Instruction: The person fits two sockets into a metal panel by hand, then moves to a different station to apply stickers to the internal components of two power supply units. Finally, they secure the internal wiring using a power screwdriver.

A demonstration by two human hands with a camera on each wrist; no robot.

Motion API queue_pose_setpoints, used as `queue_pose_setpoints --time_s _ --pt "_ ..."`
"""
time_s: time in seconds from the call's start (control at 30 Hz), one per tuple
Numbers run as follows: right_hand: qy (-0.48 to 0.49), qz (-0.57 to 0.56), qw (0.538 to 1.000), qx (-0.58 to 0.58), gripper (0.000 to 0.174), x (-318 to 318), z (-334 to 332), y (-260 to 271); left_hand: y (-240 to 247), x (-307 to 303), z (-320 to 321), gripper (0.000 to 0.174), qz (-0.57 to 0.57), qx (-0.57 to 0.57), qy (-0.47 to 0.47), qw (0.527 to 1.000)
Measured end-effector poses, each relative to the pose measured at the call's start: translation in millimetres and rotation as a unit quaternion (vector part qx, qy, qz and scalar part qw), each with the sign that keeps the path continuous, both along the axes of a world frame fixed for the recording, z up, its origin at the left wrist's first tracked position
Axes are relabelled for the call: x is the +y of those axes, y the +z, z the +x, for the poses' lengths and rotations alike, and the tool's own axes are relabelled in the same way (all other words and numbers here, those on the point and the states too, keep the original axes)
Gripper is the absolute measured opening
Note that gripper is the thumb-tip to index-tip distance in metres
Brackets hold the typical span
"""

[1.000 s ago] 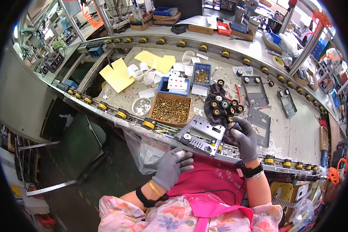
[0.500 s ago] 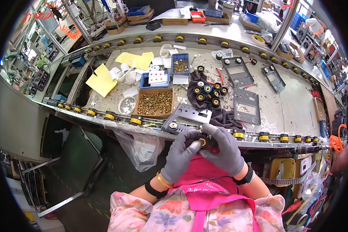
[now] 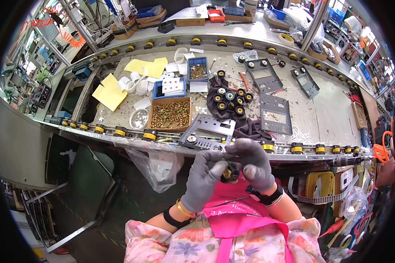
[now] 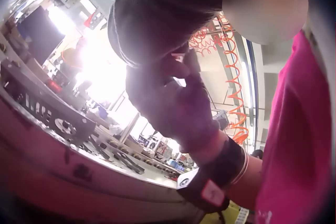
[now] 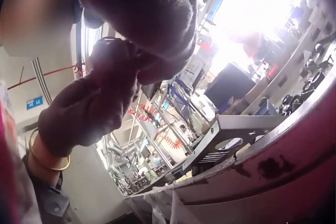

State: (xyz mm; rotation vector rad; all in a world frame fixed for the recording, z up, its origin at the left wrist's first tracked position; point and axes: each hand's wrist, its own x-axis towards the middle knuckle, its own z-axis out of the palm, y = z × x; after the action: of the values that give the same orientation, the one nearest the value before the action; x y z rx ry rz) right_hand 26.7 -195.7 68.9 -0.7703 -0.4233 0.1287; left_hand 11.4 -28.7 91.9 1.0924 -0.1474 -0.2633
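Both hands wear grey gloves and meet in front of the pink apron, just off the table's near edge. My left hand (image 3: 202, 177) pinches a black round part with a brass-coloured centre (image 3: 229, 173), its thumb on the near side. Close against the part's right side, my right hand (image 3: 253, 163) bends its fingers over the top; what its fingertips touch is hidden. In the left wrist view the right hand (image 4: 173, 103) is dark against bright light. Beyond the hands, a perforated metal panel (image 3: 213, 124) overhangs the table edge, with a round fitting (image 3: 192, 139) at its left corner.
Several similar black parts (image 3: 230, 94) sit on a dark cloth (image 3: 217, 112). A cardboard box (image 3: 151, 115) of brass pieces stands left of the panel, blue bins (image 3: 197, 61) behind. More metal frames (image 3: 276, 115) lie right. Rollers (image 3: 296, 148) line the table's near edge.
The right hand came back from the dark cloth with a black part and joined the left hand, which rose from beside the apron. Lately the right thumb has moved off the part.
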Motion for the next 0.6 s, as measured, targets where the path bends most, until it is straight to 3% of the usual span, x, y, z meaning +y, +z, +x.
queue_pose_setpoints --time_s 0.07,0.13,0.23,0.27,0.3,0.33,0.37,0.4,0.5,0.57,0.6 --pt "-0.066 -0.106 0.987 -0.098 0.068 4 -3 2 -4 -4 0 0.023 -0.013 0.037 0.025 0.999" --pt "-0.131 -0.259 0.94 -0.178 0.068 0 -5 -4 -11 -9 1 0.021 0.004 0.041 0.044 0.998" --pt "-0.123 -0.118 0.984 -0.049 0.065 6 -9 -2 0 -13 -3 0.018 0.063 -0.042 0.066 0.995" --pt "-0.071 -0.069 0.995 0.031 0.057 -2 -8 -3 9 -9 -7 0.019 0.024 0.04 0.023 0.999" --pt "-0.074 -0.043 0.996 0.015 0.056 -3 -1 -8 8 -6 -9 0.02 0.08 -0.033 0.033 0.996" --pt "-0.019 -0.01 0.998 0.059 0.056 -10 1 -7 6 -3 -11 0.021 0.136 -0.107 0.042 0.984" --pt "0.036 0.024 0.994 0.103 0.058 -18 2 -5 6 1 -10 0.023 0.189 -0.18 0.05 0.964" --pt "0.048 0.013 0.993 0.105 0.057 -21 2 -3 9 9 -4 0.031 0.275 -0.304 0.069 0.909" --pt "0.087 -0.023 0.99 0.106 0.056 -25 2 4 29 17 9 0.033 0.388 -0.503 0.088 0.767" --pt "0.11 -0.052 0.988 0.096 0.055 -24 3 5 34 13 11 0.035 0.408 -0.505 0.09 0.755" --pt "0.077 -0.071 0.99 0.091 0.055 -20 1 7 36 13 13 0.036 0.413 -0.516 0.082 0.746"
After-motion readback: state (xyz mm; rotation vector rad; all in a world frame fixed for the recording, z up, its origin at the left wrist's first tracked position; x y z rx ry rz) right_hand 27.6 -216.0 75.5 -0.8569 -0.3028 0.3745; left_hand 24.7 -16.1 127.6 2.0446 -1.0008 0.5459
